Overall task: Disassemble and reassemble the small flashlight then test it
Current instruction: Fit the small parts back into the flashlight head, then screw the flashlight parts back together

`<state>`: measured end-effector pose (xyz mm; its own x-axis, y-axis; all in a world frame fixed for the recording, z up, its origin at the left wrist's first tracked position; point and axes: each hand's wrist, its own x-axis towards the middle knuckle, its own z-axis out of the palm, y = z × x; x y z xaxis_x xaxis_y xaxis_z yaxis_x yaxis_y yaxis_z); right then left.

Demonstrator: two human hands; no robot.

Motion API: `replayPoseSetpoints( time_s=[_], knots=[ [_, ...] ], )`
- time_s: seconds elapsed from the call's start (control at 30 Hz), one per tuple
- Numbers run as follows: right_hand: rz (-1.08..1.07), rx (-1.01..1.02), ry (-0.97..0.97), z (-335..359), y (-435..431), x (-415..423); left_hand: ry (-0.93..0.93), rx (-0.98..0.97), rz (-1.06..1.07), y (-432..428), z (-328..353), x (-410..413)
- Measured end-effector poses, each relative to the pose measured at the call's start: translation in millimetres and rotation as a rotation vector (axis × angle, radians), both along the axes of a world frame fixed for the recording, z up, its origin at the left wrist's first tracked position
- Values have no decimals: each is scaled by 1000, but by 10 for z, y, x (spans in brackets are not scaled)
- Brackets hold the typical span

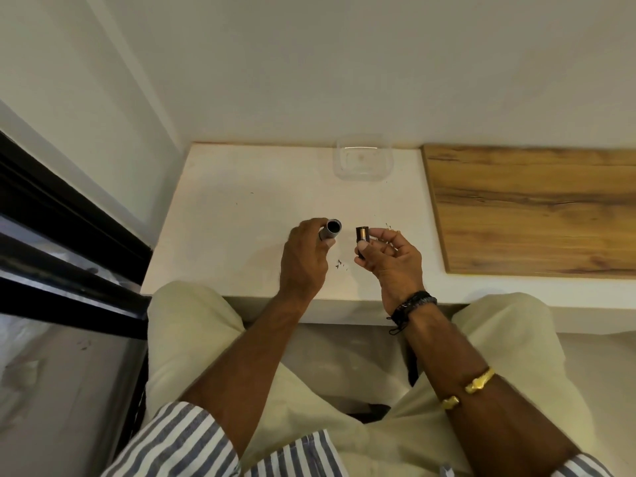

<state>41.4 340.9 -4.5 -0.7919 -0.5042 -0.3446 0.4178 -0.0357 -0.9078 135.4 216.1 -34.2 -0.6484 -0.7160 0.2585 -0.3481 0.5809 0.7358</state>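
Head view:
- The left hand [303,259] is raised just over the white bench [223,218]. Its grip is wrapped round a grey tube [329,231], whose open, hollow end faces up and to the right.
- The right hand [392,259] has its grip pinched on a short dark cap [362,239], between the thumb and fingertips. The other fingers are loosely curled.
- Tube and cap are near each other but apart, with bare bench showing between them.
- Small dark specks [340,266] lie on the bench below the gap.
- A clear tub [364,161] stands at the back of the bench, against the wall.
- A wooden board [533,208] covers the bench to the right.
- The right wrist has a black wristband [413,304], and a gold bangle [471,387] sits further up the forearm.
- Cream trousers [192,339] and a striped sleeve [179,438] fill the foreground.
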Motion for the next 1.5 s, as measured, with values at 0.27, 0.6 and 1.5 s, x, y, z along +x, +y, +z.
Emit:
replayPoseSetpoints(
  time_s=[0.27,0.6,1.5],
  knots=[
    [39,-61,115,76,87,-17,-197,-182,-50,111,82,73],
    [10,87,339,38,83,-22,-235,-233,-48,152,181,141],
    [155,811,827,-426,103,-571,-210,-147,-152,161,78,126]
  ],
)
